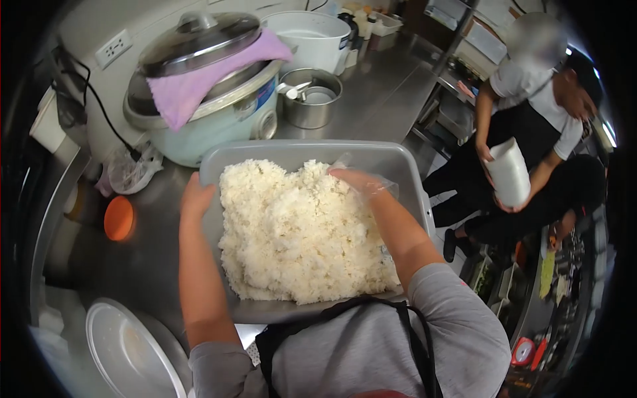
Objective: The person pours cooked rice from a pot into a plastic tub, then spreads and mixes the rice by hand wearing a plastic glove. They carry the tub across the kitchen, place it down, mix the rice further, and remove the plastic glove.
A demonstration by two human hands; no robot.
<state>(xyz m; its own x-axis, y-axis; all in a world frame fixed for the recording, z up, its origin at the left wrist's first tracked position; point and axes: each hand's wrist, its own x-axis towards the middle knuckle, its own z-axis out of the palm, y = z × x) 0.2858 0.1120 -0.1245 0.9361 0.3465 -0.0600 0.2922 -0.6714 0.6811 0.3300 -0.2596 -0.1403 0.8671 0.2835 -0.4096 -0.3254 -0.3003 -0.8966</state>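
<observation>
Rice [305, 229] in grey tub [305, 150], cooker [215, 132] and steel pot [310, 114] close behind, grip of fingers [340, 174] unclear

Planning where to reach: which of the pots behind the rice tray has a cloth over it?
The big rice cooker at the left: a purple cloth hangs over its front. The steel pot and white pot show none.
</observation>
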